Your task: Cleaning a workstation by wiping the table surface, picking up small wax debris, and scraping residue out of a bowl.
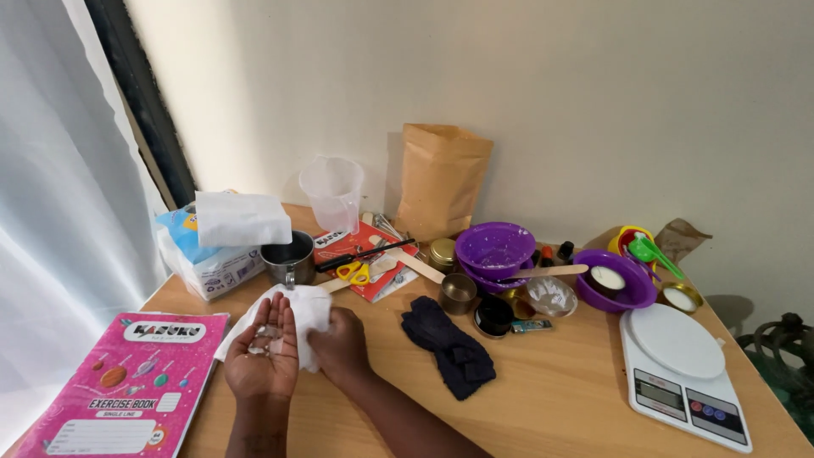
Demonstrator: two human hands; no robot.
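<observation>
My left hand (261, 356) lies palm up over the wooden table (560, 399), with a small clear glass jar (264, 337) resting in the palm. My right hand (341, 343) presses a white tissue (303, 312) against the jar and the left palm. Both forearms come in from the bottom edge. A small steel pot (288, 257) stands just behind the hands.
A pink exercise book (119, 386) lies at the left. A tissue pack (216, 246), clear jug (332, 193), brown paper bag (443, 178), purple bowls (496, 248), yellow scissors (354, 271), dark glove (449, 346) and white kitchen scale (682, 373) fill the table.
</observation>
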